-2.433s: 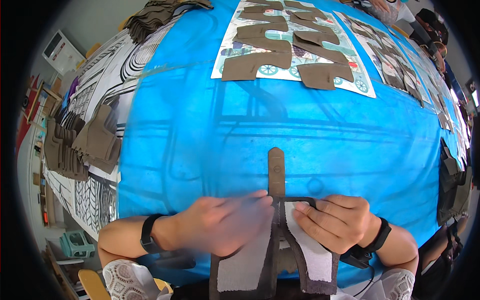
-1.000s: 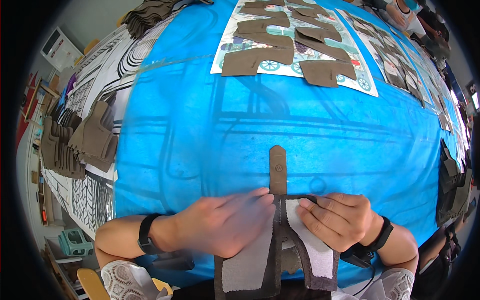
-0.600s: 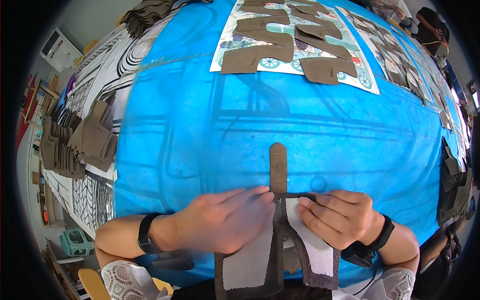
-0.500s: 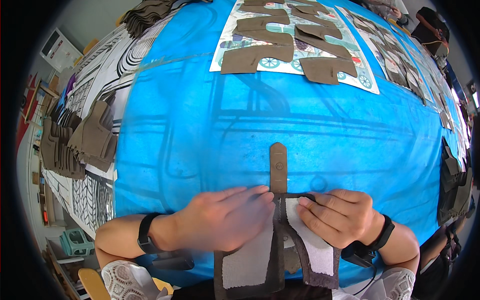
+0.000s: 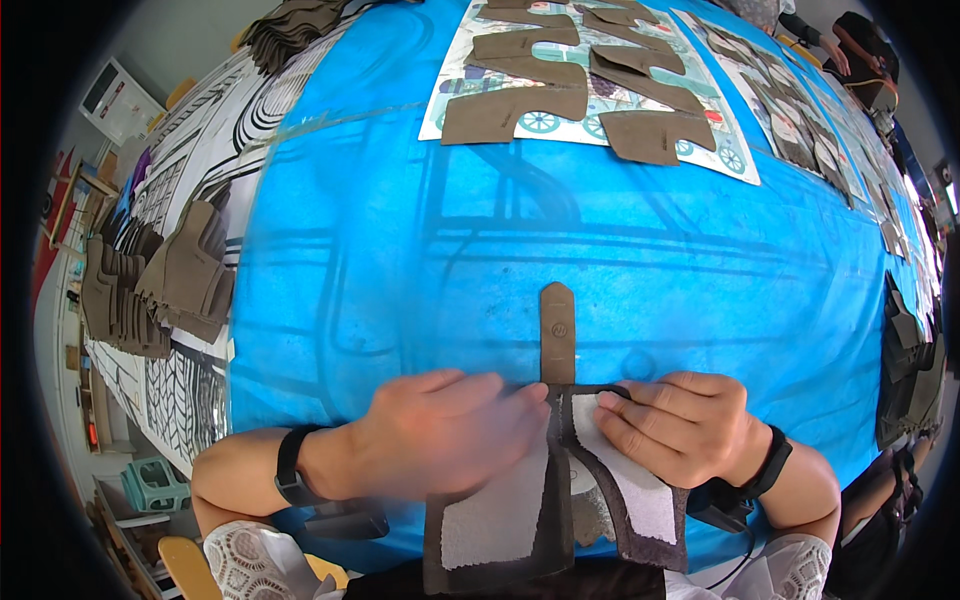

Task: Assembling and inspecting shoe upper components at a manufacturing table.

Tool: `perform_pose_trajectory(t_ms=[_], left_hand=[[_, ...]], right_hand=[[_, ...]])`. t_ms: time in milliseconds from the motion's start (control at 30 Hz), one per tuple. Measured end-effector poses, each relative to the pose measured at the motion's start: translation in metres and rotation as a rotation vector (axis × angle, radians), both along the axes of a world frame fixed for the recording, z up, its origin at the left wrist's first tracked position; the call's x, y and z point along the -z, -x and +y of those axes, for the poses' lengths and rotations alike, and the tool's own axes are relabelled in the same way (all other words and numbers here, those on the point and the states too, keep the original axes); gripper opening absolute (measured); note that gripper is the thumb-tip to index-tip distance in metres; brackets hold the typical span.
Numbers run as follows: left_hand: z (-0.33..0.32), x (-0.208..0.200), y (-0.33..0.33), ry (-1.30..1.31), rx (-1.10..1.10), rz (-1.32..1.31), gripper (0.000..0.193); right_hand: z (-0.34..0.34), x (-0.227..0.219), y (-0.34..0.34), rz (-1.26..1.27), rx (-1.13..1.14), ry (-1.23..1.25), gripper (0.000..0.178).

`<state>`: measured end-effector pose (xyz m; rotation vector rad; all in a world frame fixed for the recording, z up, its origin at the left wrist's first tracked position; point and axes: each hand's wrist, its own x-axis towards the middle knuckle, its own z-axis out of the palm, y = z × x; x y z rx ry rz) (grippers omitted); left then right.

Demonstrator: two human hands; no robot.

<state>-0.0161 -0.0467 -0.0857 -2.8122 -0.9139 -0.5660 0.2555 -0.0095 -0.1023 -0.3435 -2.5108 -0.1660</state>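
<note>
A dark brown leather piece with pale grey backing patches hangs at the near edge of the blue-covered table. It has two legs with a notch between them, and a narrow pointed strap sticks up from its top, bearing a round stamped mark. My left hand is closed on the piece's upper left part, its fingertips beside the strap's base; the fingers are partly blurred. The upper right edge is pinched between the thumb and fingers of my right hand. Both hands cover parts of the leather.
Brown cut pieces lie in rows on a printed white sheet at the far side. More stacks sit at the left, and dark pieces at the right edge. A green stool stands lower left. Another person's arm shows far right.
The leather piece's lower ends have spread slightly apart, the right one shifting right. My left fingers have curled in more. My right hand keeps its grip.
</note>
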Motion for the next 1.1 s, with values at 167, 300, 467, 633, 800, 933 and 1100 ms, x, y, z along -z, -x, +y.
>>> perform_pose_trajectory(t_ms=[167, 300, 467, 633, 800, 933, 1100], left_hand=[[0.003, 0.001, 0.0, 0.01, -0.003, -0.033, 0.022], [0.009, 0.008, 0.003, 0.143, 0.095, -0.104, 0.02], [0.011, 0.006, 0.004, 0.189, 0.134, -0.076, 0.012], [0.014, 0.008, 0.004, 0.225, 0.158, -0.05, 0.009], [0.02, 0.011, 0.009, 0.29, 0.237, -0.063, 0.028], [0.023, 0.01, 0.006, 0.301, 0.244, -0.072, 0.026], [0.02, 0.011, 0.004, 0.27, 0.206, -0.13, 0.008]], right_hand=[[0.0, 0.001, -0.001, 0.003, -0.002, -0.006, 0.021], [0.0, 0.0, -0.001, 0.0, -0.012, -0.005, 0.019], [0.0, 0.0, -0.001, -0.019, -0.008, -0.013, 0.018], [0.0, -0.002, 0.0, -0.034, -0.004, -0.004, 0.019], [0.0, -0.001, -0.002, -0.035, 0.001, -0.013, 0.018], [0.001, 0.0, -0.001, -0.028, 0.018, -0.035, 0.021], [-0.001, -0.006, 0.001, -0.101, 0.086, -0.035, 0.025]])
